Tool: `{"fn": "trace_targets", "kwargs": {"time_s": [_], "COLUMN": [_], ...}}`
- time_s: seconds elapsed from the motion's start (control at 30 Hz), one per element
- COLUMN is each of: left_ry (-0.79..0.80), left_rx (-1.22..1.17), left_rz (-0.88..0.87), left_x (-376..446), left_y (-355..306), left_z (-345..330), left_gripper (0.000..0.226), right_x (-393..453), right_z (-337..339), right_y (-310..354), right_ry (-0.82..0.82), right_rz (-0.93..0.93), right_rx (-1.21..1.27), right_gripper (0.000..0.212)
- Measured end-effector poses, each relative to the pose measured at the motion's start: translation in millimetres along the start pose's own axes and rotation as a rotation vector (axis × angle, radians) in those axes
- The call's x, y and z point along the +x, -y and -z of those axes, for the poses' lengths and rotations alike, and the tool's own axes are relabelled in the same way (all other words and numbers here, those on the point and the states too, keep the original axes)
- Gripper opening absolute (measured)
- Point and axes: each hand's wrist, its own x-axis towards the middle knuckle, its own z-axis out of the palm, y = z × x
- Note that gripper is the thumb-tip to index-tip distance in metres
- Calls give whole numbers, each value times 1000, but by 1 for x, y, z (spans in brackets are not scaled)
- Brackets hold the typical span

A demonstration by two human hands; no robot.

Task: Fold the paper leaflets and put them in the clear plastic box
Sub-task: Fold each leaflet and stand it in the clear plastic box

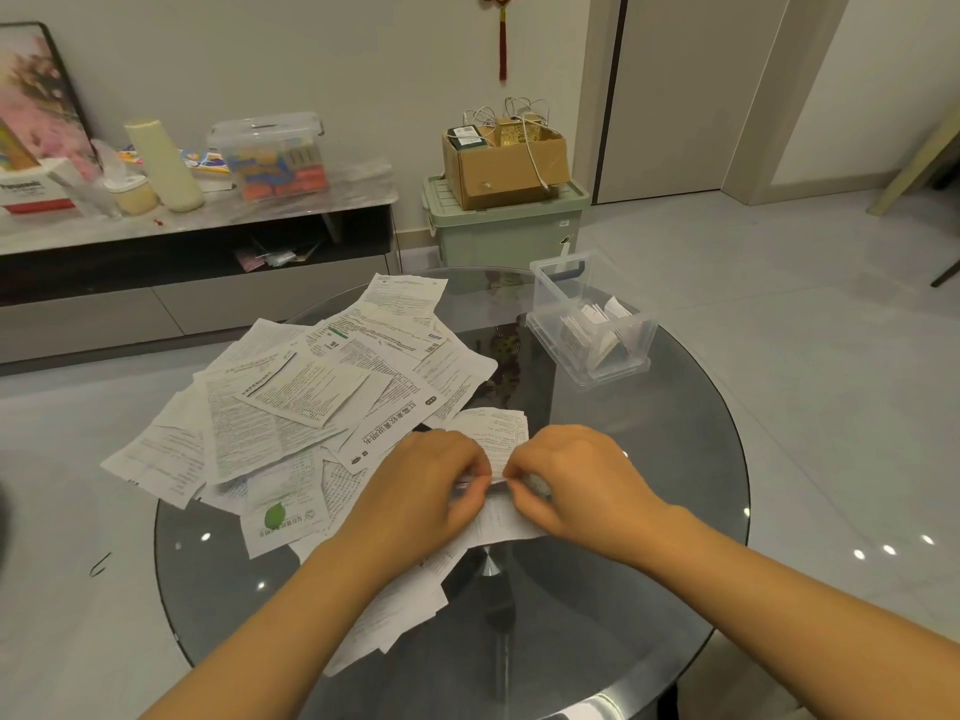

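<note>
Meanwhile, over a round dark glass table, the left hand and right hand pinch a thin white printed leaflet at its middle crease, light, limp paper probably best held by edges, the clear plastic box waiting beyond.

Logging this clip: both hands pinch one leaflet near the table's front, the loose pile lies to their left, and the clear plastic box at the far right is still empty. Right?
Not quite. In the head view the clear plastic box already holds a few folded leaflets. The rest stands: the left hand and right hand pinch one leaflet, with the loose pile to their left.
</note>
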Motion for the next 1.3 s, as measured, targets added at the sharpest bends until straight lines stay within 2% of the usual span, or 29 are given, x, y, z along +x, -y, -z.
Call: {"fn": "trace_targets", "kwargs": {"time_s": [0.07, 0.17, 0.23, 0.3, 0.4, 0.53, 0.7, 0.87, 0.93, 1.1, 1.23, 1.3], "left_ry": [-49, -168, -288, -357, -348, -298, -219, -171, -182, -71, -135, -116], "left_rx": [-68, -125, -231, -386, -629, -947, -1146, -1190, -1138, -1134, -1099, -1122], "left_rz": [26, 43, 76, 170, 338, 486, 647, 745, 743, 742, 765, 766], "left_x": [0, 2, 2, 3, 6, 12, 12, 15, 15, 14, 15, 14], "left_y": [-2, -6, -13, -22, -33, -41, -39, -38, -35, -32, -28, -27], "left_z": [3, 8, 14, 21, 31, 38, 35, 33, 33, 33, 35, 36], "left_gripper": [30, 23, 13, 16, 22, 11, 23, 14, 13, 17, 14, 18], "right_x": [1, 2, 3, 5, 7, 8, 12, 16, 16, 17, 17, 17], "right_z": [3, 11, 13, 15, 18, 25, 26, 26, 25, 24, 28, 28], "right_y": [-3, -5, -4, -2, 2, 5, 6, 4, 4, 1, 2, 2], "right_ry": [-131, -245, -279, -275, -265, -201, -198, -156, -123, -109, 74, 126], "right_rz": [-14, -51, -87, -143, -214, -344, -449, -506, -503, -548, -556, -565], "right_rx": [20, 101, 179, 333, 540, 844, 968, 971, 944, 931, 1029, 1027], "right_gripper": [24, 26, 25, 29, 32, 12, 10, 17, 17, 21, 18, 16]}}
